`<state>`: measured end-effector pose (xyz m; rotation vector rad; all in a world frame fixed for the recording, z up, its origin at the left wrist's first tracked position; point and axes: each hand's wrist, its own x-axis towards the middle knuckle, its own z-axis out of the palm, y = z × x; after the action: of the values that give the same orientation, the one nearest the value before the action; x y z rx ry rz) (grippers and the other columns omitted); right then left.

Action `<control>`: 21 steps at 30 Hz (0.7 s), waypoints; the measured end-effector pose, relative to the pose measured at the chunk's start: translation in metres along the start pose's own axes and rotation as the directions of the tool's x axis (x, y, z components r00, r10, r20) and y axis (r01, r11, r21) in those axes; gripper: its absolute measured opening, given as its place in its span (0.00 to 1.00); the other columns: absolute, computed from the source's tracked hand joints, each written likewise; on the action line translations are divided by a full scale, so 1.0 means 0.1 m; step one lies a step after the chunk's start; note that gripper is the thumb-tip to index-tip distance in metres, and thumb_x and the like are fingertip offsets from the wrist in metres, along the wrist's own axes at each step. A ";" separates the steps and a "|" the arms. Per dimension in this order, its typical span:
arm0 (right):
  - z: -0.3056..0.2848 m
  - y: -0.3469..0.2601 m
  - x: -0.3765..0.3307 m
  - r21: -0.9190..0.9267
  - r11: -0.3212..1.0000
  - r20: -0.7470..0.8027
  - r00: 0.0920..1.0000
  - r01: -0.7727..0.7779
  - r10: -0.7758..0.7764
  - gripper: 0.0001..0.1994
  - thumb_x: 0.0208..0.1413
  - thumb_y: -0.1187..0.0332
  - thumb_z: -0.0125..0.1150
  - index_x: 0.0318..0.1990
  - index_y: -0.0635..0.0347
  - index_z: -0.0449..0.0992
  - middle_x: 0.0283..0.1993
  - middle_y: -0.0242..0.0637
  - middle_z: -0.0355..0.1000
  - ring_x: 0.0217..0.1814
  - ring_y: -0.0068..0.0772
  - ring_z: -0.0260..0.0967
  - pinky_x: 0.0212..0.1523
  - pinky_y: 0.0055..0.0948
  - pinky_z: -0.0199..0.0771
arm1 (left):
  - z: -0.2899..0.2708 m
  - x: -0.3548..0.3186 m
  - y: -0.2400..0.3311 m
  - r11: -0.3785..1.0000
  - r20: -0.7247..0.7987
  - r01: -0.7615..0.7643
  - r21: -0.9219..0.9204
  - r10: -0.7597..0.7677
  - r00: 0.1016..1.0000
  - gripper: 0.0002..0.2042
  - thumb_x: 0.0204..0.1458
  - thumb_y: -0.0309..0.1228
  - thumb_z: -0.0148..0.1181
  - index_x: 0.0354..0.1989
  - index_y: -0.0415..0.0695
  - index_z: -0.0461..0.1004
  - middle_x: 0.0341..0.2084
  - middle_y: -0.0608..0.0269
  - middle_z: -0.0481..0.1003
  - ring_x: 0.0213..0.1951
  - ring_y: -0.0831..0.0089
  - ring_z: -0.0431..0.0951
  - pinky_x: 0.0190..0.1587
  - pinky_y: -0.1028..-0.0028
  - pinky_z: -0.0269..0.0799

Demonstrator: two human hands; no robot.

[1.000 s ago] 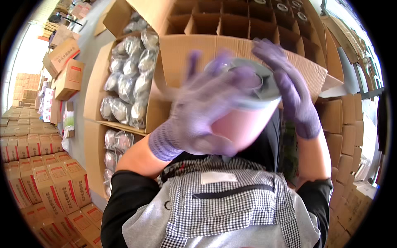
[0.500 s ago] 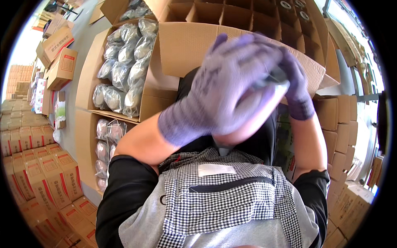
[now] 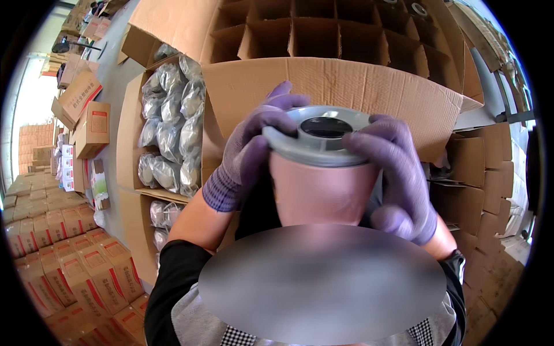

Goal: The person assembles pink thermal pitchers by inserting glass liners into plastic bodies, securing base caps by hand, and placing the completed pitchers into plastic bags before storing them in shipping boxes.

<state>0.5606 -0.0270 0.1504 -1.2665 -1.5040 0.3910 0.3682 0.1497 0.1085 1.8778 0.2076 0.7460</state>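
Upright in front of my chest is a pink cup (image 3: 323, 193) with a grey lid (image 3: 285, 144); a round dark inset sits in the lid's raised middle. My left hand (image 3: 242, 150), in a purple knit glove, grips the lid's left edge with bent fingers. On the other side my right hand (image 3: 401, 173), gloved alike, has its fingertips on the lid's right side and its thumb low beside the cup wall. A blurred oval hides the cup's lower end and most of my apron.
Ahead stands an open carton (image 3: 323, 81) with cardboard dividers and a few round-topped items in its far right cells. An open box (image 3: 130, 132) at left holds several plastic-wrapped items. Stacked cartons (image 3: 72, 271) fill the lower left, more boxes (image 3: 467, 161) the right.
The cup has gone from tilted and blurred behind my left hand to upright and closer. My hands have moved apart to either side of its lid.
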 end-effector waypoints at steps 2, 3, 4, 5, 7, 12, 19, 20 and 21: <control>0.08 0.00 0.18 0.277 0.942 -0.125 0.964 -0.192 0.233 0.44 0.65 0.30 0.41 0.64 0.68 0.69 0.54 0.48 0.69 0.59 0.43 0.67 0.68 0.40 0.60 | 0.11 0.06 0.19 0.982 0.034 -0.040 0.183 0.035 0.999 0.24 0.59 0.50 0.56 0.49 0.38 0.79 0.50 0.44 0.79 0.62 0.47 0.74 0.69 0.51 0.59; 0.18 0.02 0.27 0.373 0.870 -0.176 0.896 -0.322 0.407 0.42 0.67 0.32 0.39 0.63 0.69 0.69 0.53 0.48 0.69 0.59 0.43 0.67 0.68 0.41 0.60 | 0.19 0.13 0.42 0.932 0.082 -0.136 0.335 0.115 0.990 0.27 0.59 0.53 0.55 0.50 0.38 0.80 0.49 0.45 0.80 0.60 0.47 0.75 0.69 0.51 0.61; 0.28 0.04 0.33 0.481 0.775 -0.231 0.793 -0.410 0.563 0.41 0.68 0.33 0.37 0.62 0.69 0.69 0.53 0.49 0.69 0.58 0.43 0.68 0.69 0.42 0.61 | 0.26 0.18 0.58 0.883 0.143 -0.216 0.416 0.171 0.975 0.29 0.59 0.55 0.55 0.51 0.38 0.80 0.48 0.45 0.80 0.59 0.47 0.76 0.68 0.51 0.63; 0.22 0.09 0.30 0.468 0.803 -0.186 0.847 -0.370 0.498 0.40 0.69 0.35 0.36 0.59 0.69 0.70 0.52 0.49 0.70 0.57 0.44 0.69 0.71 0.44 0.60 | 0.31 0.28 0.69 0.838 0.199 -0.288 0.464 0.219 0.955 0.32 0.59 0.58 0.54 0.52 0.38 0.80 0.47 0.46 0.81 0.58 0.47 0.78 0.67 0.51 0.64; 0.03 0.20 0.14 0.386 0.891 -0.090 0.951 -0.239 0.294 0.39 0.69 0.34 0.34 0.53 0.69 0.73 0.50 0.50 0.73 0.56 0.47 0.71 0.71 0.47 0.61 | 0.09 0.35 0.53 0.866 0.254 -0.254 0.432 0.154 0.955 0.37 0.60 0.65 0.50 0.52 0.38 0.80 0.47 0.47 0.82 0.57 0.48 0.79 0.67 0.51 0.66; -0.16 0.26 0.12 0.140 0.988 0.000 0.998 -0.065 0.065 0.35 0.72 0.41 0.34 0.52 0.68 0.75 0.53 0.52 0.73 0.58 0.48 0.70 0.66 0.45 0.66 | -0.04 0.25 0.36 0.865 0.197 -0.198 0.462 0.117 0.973 0.42 0.61 0.70 0.41 0.54 0.40 0.81 0.55 0.48 0.79 0.62 0.49 0.76 0.73 0.47 0.54; -0.10 0.19 -0.07 0.148 0.989 0.033 0.999 -0.009 0.005 0.36 0.71 0.39 0.36 0.52 0.69 0.76 0.53 0.51 0.72 0.61 0.48 0.68 0.69 0.48 0.60 | -0.08 0.04 0.16 0.991 0.132 0.001 0.135 -0.019 0.991 0.32 0.53 0.59 0.63 0.53 0.41 0.80 0.53 0.47 0.79 0.58 0.49 0.77 0.70 0.45 0.58; -0.10 0.16 -0.02 0.089 0.994 0.015 0.998 0.061 -0.063 0.34 0.71 0.40 0.38 0.52 0.68 0.76 0.54 0.51 0.72 0.60 0.47 0.69 0.68 0.46 0.62 | -0.08 0.07 0.19 0.993 0.130 -0.003 0.122 -0.013 0.991 0.32 0.53 0.59 0.63 0.53 0.42 0.81 0.53 0.48 0.78 0.58 0.49 0.77 0.70 0.46 0.58; -0.07 0.21 0.00 0.101 0.992 -0.043 0.997 0.070 -0.066 0.33 0.71 0.42 0.41 0.53 0.68 0.76 0.55 0.51 0.72 0.60 0.46 0.69 0.67 0.44 0.64 | -0.07 0.11 0.24 0.994 0.127 -0.008 0.111 -0.007 0.992 0.31 0.53 0.59 0.63 0.53 0.43 0.81 0.53 0.48 0.78 0.57 0.50 0.78 0.70 0.46 0.59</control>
<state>0.5773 -0.0217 0.1370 -1.1332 -1.4713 0.3918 0.3684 0.1502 0.1354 2.0238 0.1706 0.6233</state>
